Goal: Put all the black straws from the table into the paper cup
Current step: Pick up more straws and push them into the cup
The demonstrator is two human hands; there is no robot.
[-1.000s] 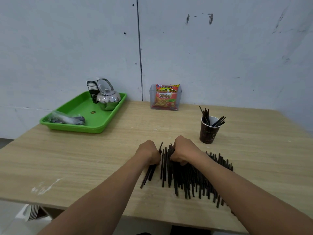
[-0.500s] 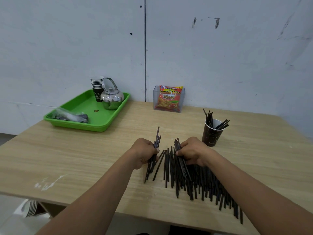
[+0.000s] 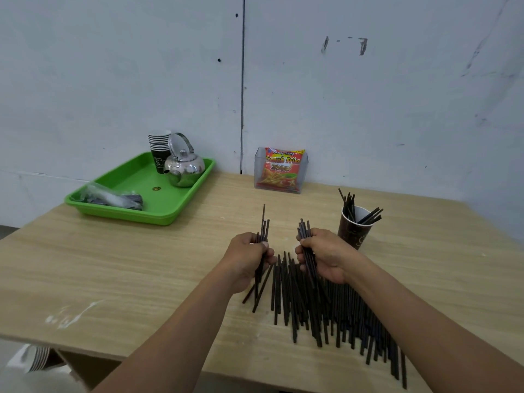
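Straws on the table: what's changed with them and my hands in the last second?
The left hand and right hand, fists down on the pile a second ago, have each gripped a few straws and tipped their far ends up off the table. The rest of the pile, the cup and the tray stayed put.

The left hand [image 3: 249,259], right hand [image 3: 326,256] and both forearms are bare, nails short.
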